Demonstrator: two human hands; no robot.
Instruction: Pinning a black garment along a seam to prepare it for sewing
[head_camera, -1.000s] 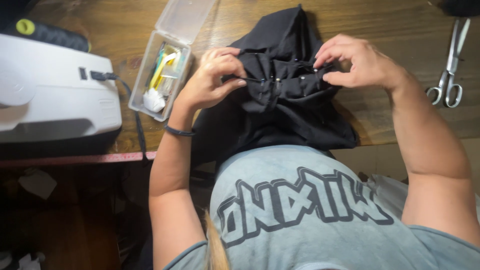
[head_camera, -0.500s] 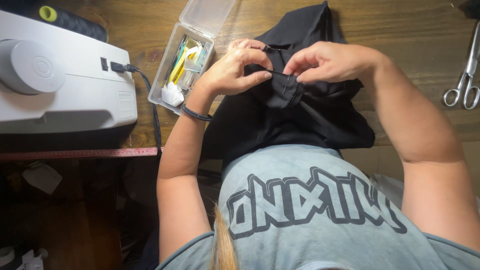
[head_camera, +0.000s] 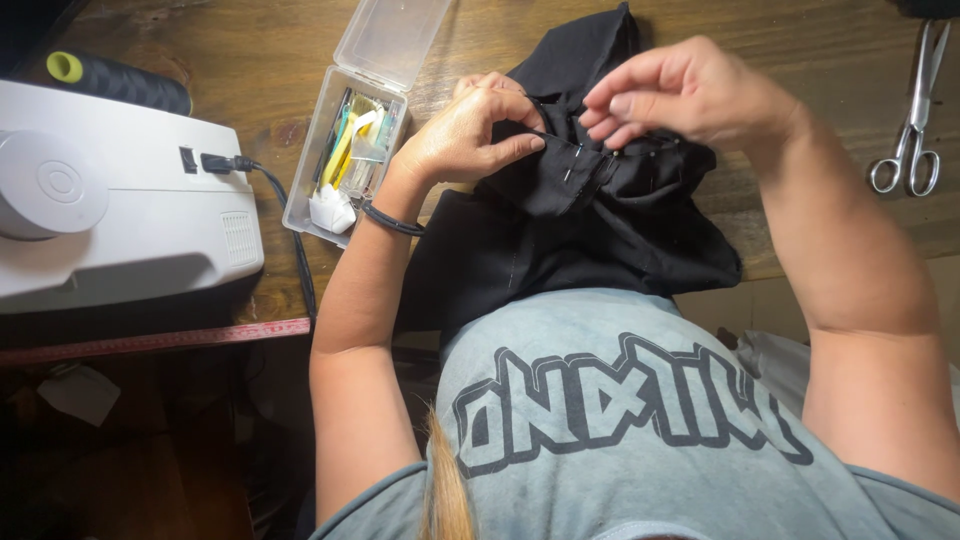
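Note:
A piece of black fabric (head_camera: 560, 240) lies bunched on a wooden table (head_camera: 250, 60), with its lower part hanging towards my lap. My left hand (head_camera: 465, 130) pinches a fold of the fabric, where a thin metal pin (head_camera: 570, 165) sticks through the cloth. My right hand (head_camera: 690, 95) hovers just above and right of that fold. Its thumb and fingertips are pressed together at the fabric's pinned edge; whether they hold a pin is too small to tell. A dark band circles my left wrist.
A white sewing machine (head_camera: 110, 220) with a plugged-in black cable stands at the left, a dark thread spool (head_camera: 120, 82) behind it. An open clear plastic box (head_camera: 350, 150) of sewing notions sits left of the fabric. Silver scissors (head_camera: 912, 115) lie at the right. A red tape measure (head_camera: 160, 340) runs along the table edge.
My hands shifted along the fabric fold; my right hand lifted slightly off the cloth. The view has moved, showing more of the sewing machine.

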